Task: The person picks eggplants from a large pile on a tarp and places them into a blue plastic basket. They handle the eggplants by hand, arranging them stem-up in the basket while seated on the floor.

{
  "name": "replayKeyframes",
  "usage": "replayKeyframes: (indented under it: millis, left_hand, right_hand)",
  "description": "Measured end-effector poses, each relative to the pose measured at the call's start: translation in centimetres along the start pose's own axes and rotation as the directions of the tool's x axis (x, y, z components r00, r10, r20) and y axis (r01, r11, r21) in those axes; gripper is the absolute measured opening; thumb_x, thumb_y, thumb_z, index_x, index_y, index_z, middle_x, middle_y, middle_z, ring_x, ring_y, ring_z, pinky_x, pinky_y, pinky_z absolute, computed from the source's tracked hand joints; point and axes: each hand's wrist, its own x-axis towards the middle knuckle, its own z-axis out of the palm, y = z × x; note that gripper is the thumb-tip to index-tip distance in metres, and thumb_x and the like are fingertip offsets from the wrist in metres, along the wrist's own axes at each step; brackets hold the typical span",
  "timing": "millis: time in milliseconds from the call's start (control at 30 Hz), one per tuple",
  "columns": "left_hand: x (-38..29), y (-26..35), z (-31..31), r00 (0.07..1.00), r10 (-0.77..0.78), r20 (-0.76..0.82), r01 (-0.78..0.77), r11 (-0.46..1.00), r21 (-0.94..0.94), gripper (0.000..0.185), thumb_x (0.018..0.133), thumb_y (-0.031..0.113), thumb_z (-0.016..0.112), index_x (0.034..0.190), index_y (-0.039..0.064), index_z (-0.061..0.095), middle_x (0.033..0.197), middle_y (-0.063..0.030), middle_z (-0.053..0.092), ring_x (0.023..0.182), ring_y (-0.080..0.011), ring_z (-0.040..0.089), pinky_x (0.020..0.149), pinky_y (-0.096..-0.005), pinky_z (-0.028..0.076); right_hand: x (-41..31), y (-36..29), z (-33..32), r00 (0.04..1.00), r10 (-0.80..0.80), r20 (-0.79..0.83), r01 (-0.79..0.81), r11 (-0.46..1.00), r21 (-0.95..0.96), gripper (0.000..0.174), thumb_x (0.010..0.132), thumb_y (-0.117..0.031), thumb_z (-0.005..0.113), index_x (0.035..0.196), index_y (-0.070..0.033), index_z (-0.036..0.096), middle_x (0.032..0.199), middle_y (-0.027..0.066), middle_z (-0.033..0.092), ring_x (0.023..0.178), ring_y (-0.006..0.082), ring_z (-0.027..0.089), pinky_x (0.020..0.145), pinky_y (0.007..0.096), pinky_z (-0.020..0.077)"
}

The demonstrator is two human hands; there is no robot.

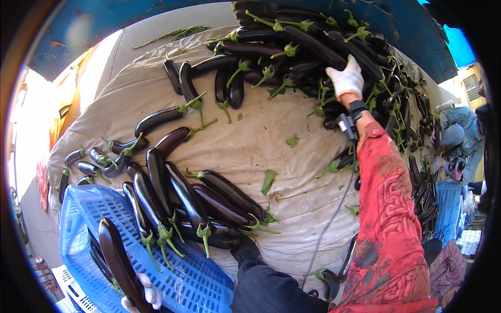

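Note:
My left hand [150, 295], in a white glove, grips a long dark purple eggplant [115, 254] at the lower left. This eggplant is tilted over a blue plastic crate [195, 279] lined with clear film, which has other eggplants inside. My right hand [347, 80], also gloved in white, reaches into a large heap of eggplants with green stems. Its spread thumb and fingers lie around the blunt end of one eggplant [313, 46]; whether they are closed on it is not clear. Several more eggplants [188, 187] lie beside the crate, stems towards me.
A creased beige cloth [250, 144] covers the ground, with loose eggplants and leaf scraps [269, 182]. Blue metal panels [117, 27] overhang the far side. At right, another person [460, 133] crouches by the heap near a second blue crate [447, 209]. A cable [332, 219] trails from my right wrist.

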Motion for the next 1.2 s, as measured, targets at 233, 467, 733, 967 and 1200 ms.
replayKeyframes:
  millis: [233,467,733,967,1200]
  left_hand:
    - [0.4,-0.8,0.0,0.999,-0.014,0.038,0.018,0.994,-0.104,0.075,0.091,0.025,0.069,0.141,-0.009,0.024,0.097,-0.0279,0.06,0.062,-0.0281,0.062,0.052,-0.0368,0.054]
    - [1.1,-1.4,-0.3,0.995,-0.034,0.09,0.05,0.982,-0.183,0.081,0.091,0.023,0.069,0.146,-0.004,0.016,0.098,-0.0293,0.06,0.063,-0.0299,0.062,0.053,-0.0385,0.054]
    - [1.0,-1.3,-0.6,0.985,-0.016,0.173,0.059,0.967,-0.246,0.09,0.091,0.021,0.069,0.152,0.001,0.007,0.099,-0.031,0.059,0.064,-0.0319,0.063,0.053,-0.0404,0.053]
    - [1.3,-1.7,-0.8,0.975,-0.004,0.222,0.075,0.947,-0.312,0.098,0.091,0.02,0.069,0.158,0.006,0.0,0.099,-0.0324,0.059,0.065,-0.0337,0.063,0.053,-0.0421,0.052]
    - [1.9,-1.2,1.2,0.972,-0.067,0.227,0.146,0.924,-0.354,0.094,0.088,0.02,0.072,0.159,0.006,0.011,0.111,-0.0336,0.06,0.073,-0.0369,0.066,0.061,-0.0455,0.053]
  right_hand:
    - [2.9,1.1,2.2,0.93,0.111,0.351,0.001,0.952,-0.305,0.093,0.07,-0.048,0.082,0.146,-0.009,0.048,0.138,0.0233,0.058,0.124,0.0397,0.058,0.107,0.0423,0.0455]
    - [-3.7,-1.9,10.1,0.934,0.166,0.318,-0.16,0.986,-0.045,0.065,0.073,-0.034,0.076,0.125,0.001,0.058,0.12,0.0272,0.066,0.113,0.0435,0.063,0.097,0.0447,0.0516]
    - [-5.1,-5.4,12.9,0.865,0.112,0.489,-0.412,0.716,0.564,0.09,0.065,-0.029,0.093,0.136,0.006,0.051,0.129,0.017,0.063,0.116,0.0282,0.061,0.099,0.0363,0.0483]
    - [-5.8,-8.7,17.2,0.725,0.268,0.634,-0.508,0.83,0.23,0.094,0.069,-0.052,0.088,0.13,0.012,0.058,0.138,0.0222,0.059,0.128,0.0273,0.056,0.106,0.0338,0.0411]
    - [-11.1,-11.0,18.4,0.808,0.079,0.584,-0.368,0.842,0.395,0.065,0.069,-0.044,0.087,0.106,0.007,0.07,0.101,0.0138,0.074,0.089,0.0229,0.068,0.08,0.036,0.0521]
